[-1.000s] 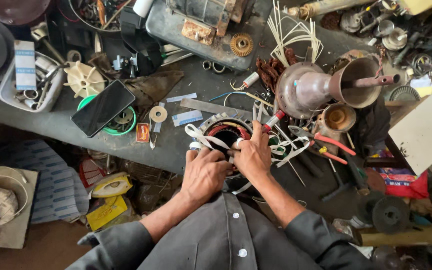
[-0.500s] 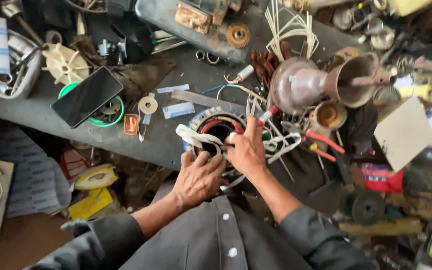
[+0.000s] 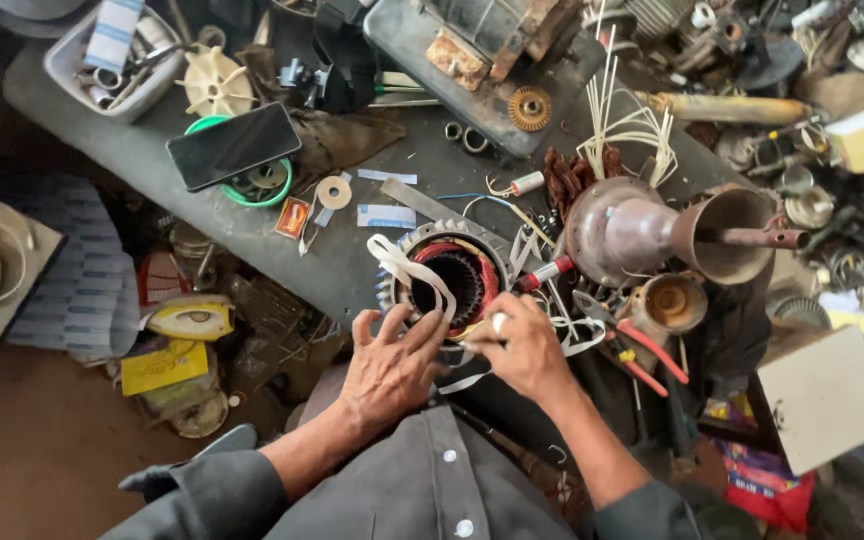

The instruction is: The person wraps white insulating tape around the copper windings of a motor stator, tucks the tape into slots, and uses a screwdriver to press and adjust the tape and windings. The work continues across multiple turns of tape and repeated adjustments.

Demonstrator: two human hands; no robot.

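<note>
A round motor stator (image 3: 450,280) with red and copper windings lies at the near edge of the grey workbench (image 3: 252,225). A white cloth tape (image 3: 404,267) loops over its left rim. My left hand (image 3: 389,366) rests on the stator's near rim with fingers spread, touching the tape. My right hand (image 3: 522,347), a ring on one finger, pinches a white tape strip beside the stator's near right edge.
A black phone (image 3: 233,146) lies on a green ring at the left. A metal motor housing with shaft (image 3: 667,230) stands to the right, red-handled pliers (image 3: 637,345) below it. A tray of parts (image 3: 115,52), white fan (image 3: 217,82), white sleeves (image 3: 624,125), gear (image 3: 529,108) sit farther back.
The view has shifted slightly, so the bench sits lower and further right in frame. Both hands stay at the stator's near rim, with the fingers working the white tape.
</note>
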